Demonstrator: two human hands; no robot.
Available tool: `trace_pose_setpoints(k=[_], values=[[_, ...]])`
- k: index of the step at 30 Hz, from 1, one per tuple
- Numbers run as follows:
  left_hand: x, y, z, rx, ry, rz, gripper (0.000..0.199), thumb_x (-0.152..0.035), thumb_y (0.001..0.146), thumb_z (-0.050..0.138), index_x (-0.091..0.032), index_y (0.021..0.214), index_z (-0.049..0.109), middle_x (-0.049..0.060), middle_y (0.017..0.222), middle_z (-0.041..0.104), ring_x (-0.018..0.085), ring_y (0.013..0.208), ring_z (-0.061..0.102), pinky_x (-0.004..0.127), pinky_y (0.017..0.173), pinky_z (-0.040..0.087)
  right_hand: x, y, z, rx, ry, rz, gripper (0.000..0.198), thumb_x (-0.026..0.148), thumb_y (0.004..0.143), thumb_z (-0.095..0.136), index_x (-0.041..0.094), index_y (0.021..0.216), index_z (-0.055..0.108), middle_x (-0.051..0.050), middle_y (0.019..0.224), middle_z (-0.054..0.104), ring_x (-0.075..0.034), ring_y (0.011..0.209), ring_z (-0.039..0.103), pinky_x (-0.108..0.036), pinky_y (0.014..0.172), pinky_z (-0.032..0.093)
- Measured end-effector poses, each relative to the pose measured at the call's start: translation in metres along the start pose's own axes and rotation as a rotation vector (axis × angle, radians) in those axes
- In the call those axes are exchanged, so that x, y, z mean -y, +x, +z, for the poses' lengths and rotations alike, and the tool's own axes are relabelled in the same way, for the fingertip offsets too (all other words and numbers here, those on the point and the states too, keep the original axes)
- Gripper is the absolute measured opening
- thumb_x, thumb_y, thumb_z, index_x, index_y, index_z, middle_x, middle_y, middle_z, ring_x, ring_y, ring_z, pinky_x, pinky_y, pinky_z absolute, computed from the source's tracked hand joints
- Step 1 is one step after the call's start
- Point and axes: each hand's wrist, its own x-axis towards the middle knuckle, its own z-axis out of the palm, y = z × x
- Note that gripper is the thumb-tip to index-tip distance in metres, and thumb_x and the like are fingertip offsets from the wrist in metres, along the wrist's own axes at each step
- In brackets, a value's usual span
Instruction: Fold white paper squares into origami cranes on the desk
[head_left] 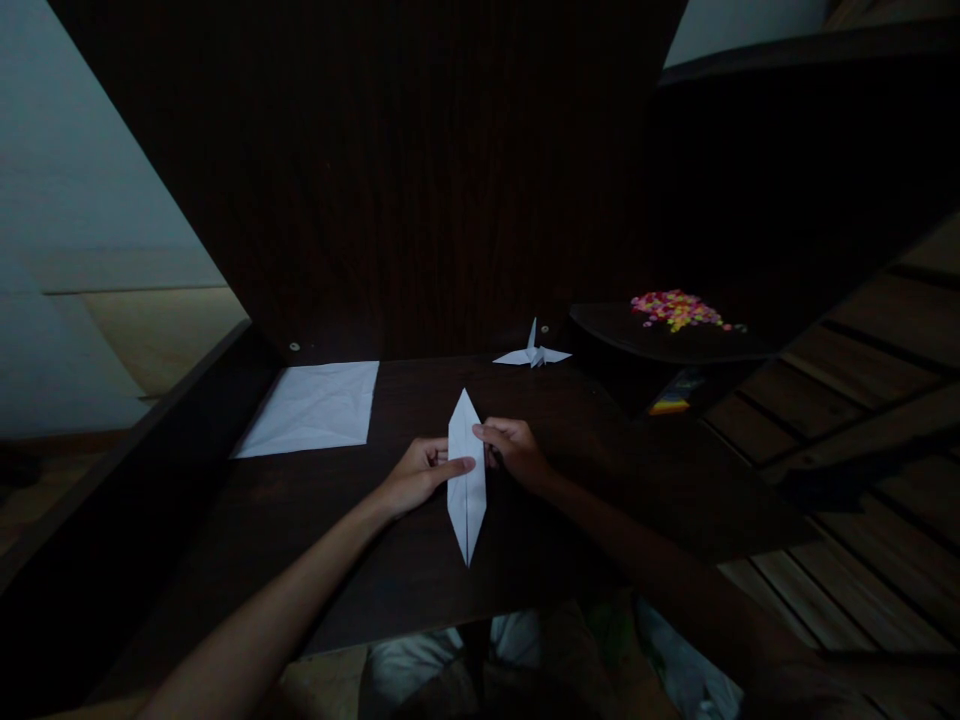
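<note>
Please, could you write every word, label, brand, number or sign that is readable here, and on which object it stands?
None can be read.
Small yellow-and-blue object under the dark curved shelf: too small and dim to tell any lettering.
Long, pointed, folded white paper: no writing visible.

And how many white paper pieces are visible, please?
3: a creased white sheet at left, a pointed white folded paper in the left hand and right hand, a white origami crane behind.

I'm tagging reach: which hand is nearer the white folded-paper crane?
Right: the right hand is below the crane in the picture; the left hand is farther, below and leftward.
</note>
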Motion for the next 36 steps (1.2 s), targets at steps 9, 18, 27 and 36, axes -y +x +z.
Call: trace_pose_setpoints(k=[9, 18, 27, 36], values=[[0.004, 0.003, -0.004, -0.194, -0.068, 0.062, 0.024, -0.032, 0.069, 0.075, -0.012, 0.081, 0.072, 0.005, 0.074, 0.072, 0.018, 0.069, 0.065, 0.026, 0.067, 0.048, 0.000, 0.000, -0.002, 0.167, -0.011, 0.021, 0.032, 0.045, 0.077, 0.059, 0.018, 0.062, 0.053, 0.006, 0.045, 0.049, -0.008, 0.037, 0.044, -0.020, 0.038, 0.033], [0.009, 0.009, -0.012, -0.334, 0.025, 0.080, 0.027, -0.039, 0.073, 0.069, -0.012, 0.075, 0.072, 0.001, 0.064, 0.067, 0.012, 0.058, 0.057, 0.022, 0.057, 0.041, -0.004, 0.000, -0.002, 0.127, -0.053, -0.040, 0.030, 0.041, 0.078, 0.058, 0.017, 0.062, 0.052, 0.004, 0.049, 0.052, -0.007, 0.040, 0.045, -0.019, 0.038, 0.033], [0.008, 0.008, -0.012, -0.369, 0.001, 0.090, 0.026, -0.038, 0.071, 0.072, -0.012, 0.074, 0.071, 0.003, 0.066, 0.069, 0.013, 0.059, 0.058, 0.021, 0.057, 0.040, -0.006, 0.002, 0.000, 0.095, -0.019, -0.004, 0.029, 0.040, 0.077, 0.061, 0.016, 0.062, 0.053, 0.004, 0.050, 0.052, -0.007, 0.040, 0.046, -0.019, 0.036, 0.035], [0.005, 0.007, -0.010, -0.324, 0.031, 0.103, 0.026, -0.035, 0.071, 0.071, -0.011, 0.078, 0.074, 0.003, 0.064, 0.069, 0.012, 0.056, 0.057, 0.021, 0.053, 0.039, -0.005, 0.003, -0.003, 0.069, 0.064, 0.000, 0.024, 0.036, 0.074, 0.065, 0.015, 0.064, 0.055, 0.004, 0.052, 0.056, -0.007, 0.039, 0.047, -0.018, 0.035, 0.037]])
